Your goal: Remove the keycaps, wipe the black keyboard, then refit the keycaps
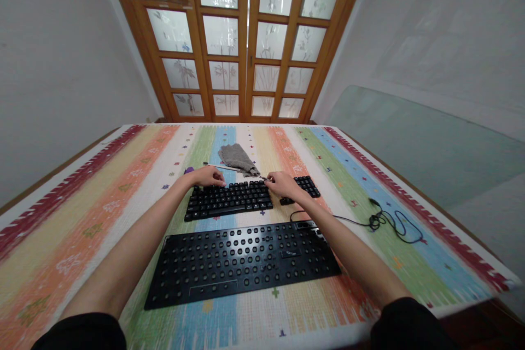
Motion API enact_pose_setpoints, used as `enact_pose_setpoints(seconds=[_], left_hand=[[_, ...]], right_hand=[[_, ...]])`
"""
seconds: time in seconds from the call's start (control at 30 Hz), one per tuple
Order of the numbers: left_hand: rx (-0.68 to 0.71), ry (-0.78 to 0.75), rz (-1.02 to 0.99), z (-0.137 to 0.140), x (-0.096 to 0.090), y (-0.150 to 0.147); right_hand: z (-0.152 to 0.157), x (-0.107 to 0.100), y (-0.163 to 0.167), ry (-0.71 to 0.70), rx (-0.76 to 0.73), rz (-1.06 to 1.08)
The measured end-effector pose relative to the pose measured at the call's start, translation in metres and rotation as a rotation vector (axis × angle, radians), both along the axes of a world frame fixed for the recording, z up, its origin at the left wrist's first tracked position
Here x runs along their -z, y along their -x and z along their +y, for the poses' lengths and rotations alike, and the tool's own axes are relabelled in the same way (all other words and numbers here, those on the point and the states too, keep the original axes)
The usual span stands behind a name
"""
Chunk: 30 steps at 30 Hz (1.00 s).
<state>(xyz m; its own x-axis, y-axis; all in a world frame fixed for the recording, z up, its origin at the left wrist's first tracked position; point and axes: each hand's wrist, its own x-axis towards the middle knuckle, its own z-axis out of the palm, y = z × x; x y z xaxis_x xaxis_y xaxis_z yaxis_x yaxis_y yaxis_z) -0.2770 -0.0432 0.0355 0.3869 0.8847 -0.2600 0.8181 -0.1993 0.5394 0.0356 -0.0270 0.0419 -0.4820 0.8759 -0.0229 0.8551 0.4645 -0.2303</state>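
Loose black keycaps (229,199) sit close together in keyboard rows on the tablecloth. At their upper left edge my left hand (208,176) is closed, fingertips together at the top row; what they hold, if anything, is too small to name. My right hand (283,183) is closed in a pinch at the upper right end of this group, with a small dark piece at its fingertips. More keycaps (309,186) lie in a separate block, partly behind that hand. Nearest me is the black keyboard base (254,260), stripped of its caps, its key stems showing.
Behind the keycaps lie a crumpled grey cloth (238,158) and a thin pale stick (221,166) with a dark tip. Something small and purple (188,170) is beside my left wrist. A coiled black cable (375,221) runs right from the base across the striped tablecloth (123,197).
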Motion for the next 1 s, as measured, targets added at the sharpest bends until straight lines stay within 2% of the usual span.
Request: enact_pose_setpoints(seconds=[1.0], left_hand=[[-0.014,-0.003,0.015,0.0011,0.0015,-0.0003]], right_hand=[[-0.0020,-0.0010,-0.0010,0.006,0.001,-0.004]])
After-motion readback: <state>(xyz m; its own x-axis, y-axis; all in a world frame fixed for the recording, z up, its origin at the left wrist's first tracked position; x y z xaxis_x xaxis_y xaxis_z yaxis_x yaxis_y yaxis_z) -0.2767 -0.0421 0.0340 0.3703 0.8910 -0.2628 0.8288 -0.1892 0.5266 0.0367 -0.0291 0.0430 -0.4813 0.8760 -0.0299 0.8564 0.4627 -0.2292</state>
